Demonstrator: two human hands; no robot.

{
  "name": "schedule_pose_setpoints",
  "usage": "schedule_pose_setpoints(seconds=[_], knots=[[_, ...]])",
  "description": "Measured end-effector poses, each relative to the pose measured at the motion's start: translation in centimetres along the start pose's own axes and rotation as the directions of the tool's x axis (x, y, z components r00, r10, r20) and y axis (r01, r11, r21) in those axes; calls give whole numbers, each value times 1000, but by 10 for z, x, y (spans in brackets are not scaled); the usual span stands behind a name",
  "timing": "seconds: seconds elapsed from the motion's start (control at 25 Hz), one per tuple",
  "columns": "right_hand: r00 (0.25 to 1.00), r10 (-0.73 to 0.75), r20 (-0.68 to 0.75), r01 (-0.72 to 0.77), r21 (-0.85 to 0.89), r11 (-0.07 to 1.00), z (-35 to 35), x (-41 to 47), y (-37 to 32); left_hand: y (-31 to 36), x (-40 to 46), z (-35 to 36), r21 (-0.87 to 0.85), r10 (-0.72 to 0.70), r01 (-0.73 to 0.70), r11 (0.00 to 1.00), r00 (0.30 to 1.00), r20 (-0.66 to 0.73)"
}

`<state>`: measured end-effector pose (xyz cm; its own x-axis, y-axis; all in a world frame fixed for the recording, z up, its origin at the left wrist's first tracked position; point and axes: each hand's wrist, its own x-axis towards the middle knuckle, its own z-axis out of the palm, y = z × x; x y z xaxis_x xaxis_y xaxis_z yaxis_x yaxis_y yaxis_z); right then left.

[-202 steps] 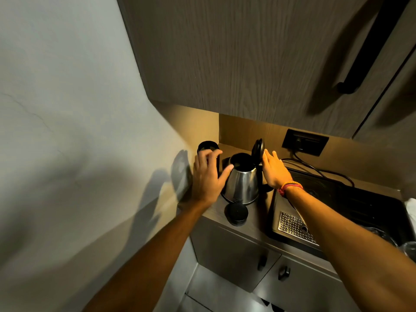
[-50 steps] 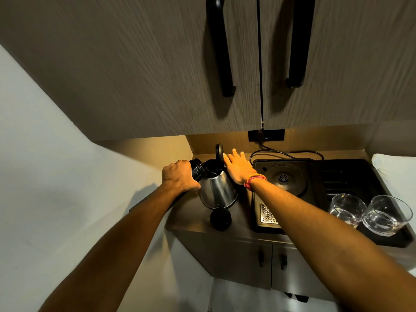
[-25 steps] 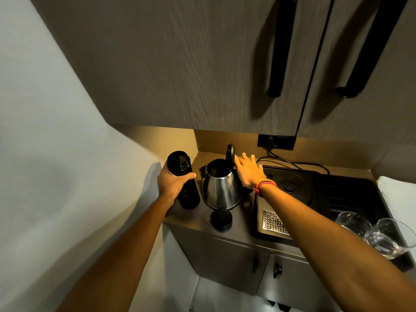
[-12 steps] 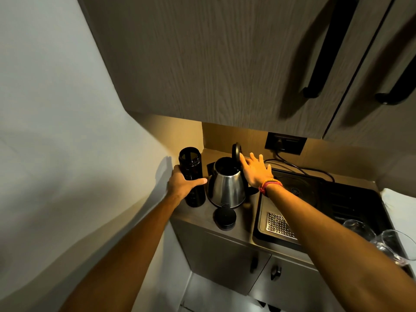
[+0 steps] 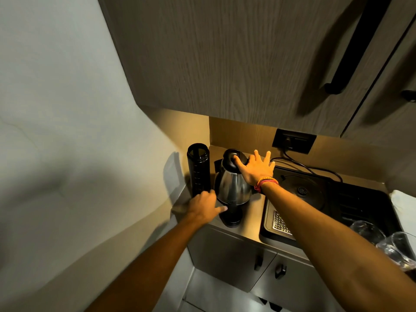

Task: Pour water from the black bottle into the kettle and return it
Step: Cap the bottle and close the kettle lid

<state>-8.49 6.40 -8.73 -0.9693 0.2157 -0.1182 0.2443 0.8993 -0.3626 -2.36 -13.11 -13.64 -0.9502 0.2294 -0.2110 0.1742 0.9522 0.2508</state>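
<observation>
The black bottle (image 5: 198, 170) stands upright and uncapped in the counter's left corner against the wall. Just right of it sits the steel kettle (image 5: 231, 188), its black lid (image 5: 229, 158) down. My right hand (image 5: 256, 170) lies spread on the kettle's top, thumb on the lid, fingers apart. My left hand (image 5: 203, 208) is off the bottle, low at its foot, holding nothing. Its index finger points at the round black bottle cap (image 5: 234, 218), which lies on the counter in front of the kettle.
A black tray (image 5: 351, 206) to the right holds the kettle's round base (image 5: 301, 191) and two glasses (image 5: 369, 233) at the far right. A wall socket (image 5: 292, 143) with a cord is behind. Upper cabinets (image 5: 225, 64) hang low overhead; a wall closes the left side.
My left hand set the bottle upright on the counter, let go and dropped toward the cap. The kettle lid went from raised to down under my right hand.
</observation>
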Motion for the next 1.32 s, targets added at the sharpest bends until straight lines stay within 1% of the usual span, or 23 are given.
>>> schedule_pose_setpoints(seconds=[0.12, 0.24, 0.36, 0.52, 0.64, 0.72, 0.8, 0.88, 0.92, 1.0, 1.04, 1.08, 1.12, 1.2, 1.28, 1.32], knots=[[1000, -2, -3, 2, -63, 998, 3, 0, -3, 20, -1, 13, 26, 83, -83, 996, 997, 4], [1000, -31, -3, 30, -103, 994, 2, -2, -4, 33, -4, 25, 72, 96, -95, 993, 995, -17], [989, -150, -14, 148, -109, 983, 2, -6, -4, 43, -6, 35, 47, 69, -67, 997, 997, -36], [938, -343, -48, 331, -165, 929, 4, -14, 1, 47, -6, 47, 14, 68, -68, 998, 997, -36], [905, -423, -37, 410, -182, 894, 2, -14, 7, 42, -7, 39, 1, 113, -114, 994, 992, -58], [897, -439, -43, 426, -173, 888, -2, -10, 10, 35, -8, 17, -6, 168, -170, 985, 977, -128], [896, -441, -56, 427, -170, 888, -7, -6, 14, 27, -10, -13, 17, 257, -263, 965, 928, -268], [888, -455, -68, 436, -189, 880, -11, -4, 16, 21, -11, -49, 57, 334, -343, 938, 843, -422], [884, -464, -65, 444, -197, 874, -12, -4, 16, 21, -11, -67, 80, 357, -369, 926, 788, -501], [872, -486, -54, 469, -185, 863, -13, -5, 8, 18, -10, -104, 134, 367, -370, 919, 684, -630], [868, -493, -53, 481, -156, 863, -14, -6, 0, 17, -7, -122, 158, 360, -345, 925, 662, -657], [863, -503, -49, 496, -113, 861, -15, -7, -8, 13, -4, -139, 172, 342, -309, 935, 671, -658], [855, -518, -39, 515, -64, 855, -16, -9, -17, 8, -1, -154, 173, 312, -263, 949, 706, -636], [829, -559, 0, 559, 22, 829, -19, -12, -38, -5, 6, -174, 161, 224, -160, 974, 800, -557], [824, -564, 60, 554, 127, 823, -18, -17, -59, -14, 11, -182, 148, 138, -76, 986, 872, -469], [832, -548, 82, 527, 186, 829, -18, -19, -68, -16, 12, -183, 145, 114, -55, 988, 891, -440]])
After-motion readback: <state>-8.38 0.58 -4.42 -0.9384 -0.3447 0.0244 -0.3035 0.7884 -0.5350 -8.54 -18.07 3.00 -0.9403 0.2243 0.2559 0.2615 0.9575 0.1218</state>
